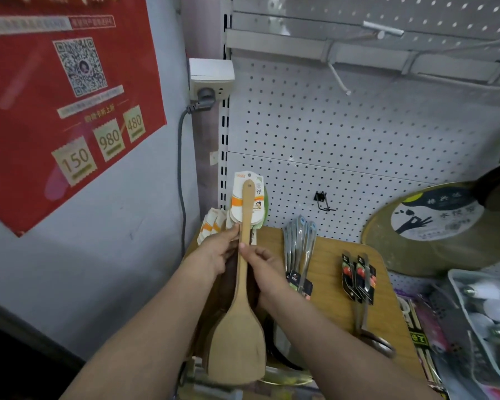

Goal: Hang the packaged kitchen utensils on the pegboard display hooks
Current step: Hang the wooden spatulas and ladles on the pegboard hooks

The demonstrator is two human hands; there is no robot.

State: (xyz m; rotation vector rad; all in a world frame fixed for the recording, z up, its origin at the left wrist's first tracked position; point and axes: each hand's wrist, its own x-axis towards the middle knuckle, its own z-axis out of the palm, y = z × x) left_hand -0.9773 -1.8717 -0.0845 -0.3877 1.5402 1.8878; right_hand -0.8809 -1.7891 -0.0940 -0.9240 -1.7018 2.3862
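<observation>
White pegboard (358,134) fills the far wall, right of a grey wall with a red poster (64,90). Pale wire hooks (339,79) jut from its upper rail; one small black hook (323,201) sits lower, just above the near wooden table (329,272). Round board (425,226) leans against the pegboard at far right. On the table: a bundle of packaged metal utensils (299,249), and right of it, carded peelers (358,278).

Bundle of wooden spatulas (237,327) held left of centre, long axis near upright, blades near and low, carded handle tops (247,197) far and high. Black hook lies right of and about level with the card tops; pale hooks well above and to the right. Right hand is nearer both.

Left hand (217,252) curls round the stack's handles from the left. Right hand (263,264) pinches the front spatula's handle, thumb on the wood, seemingly separating it from the rest.

Judgement: one spatula being singled out; hanging not yet begun. Next move would carry its card hole rightward onto a hook.
</observation>
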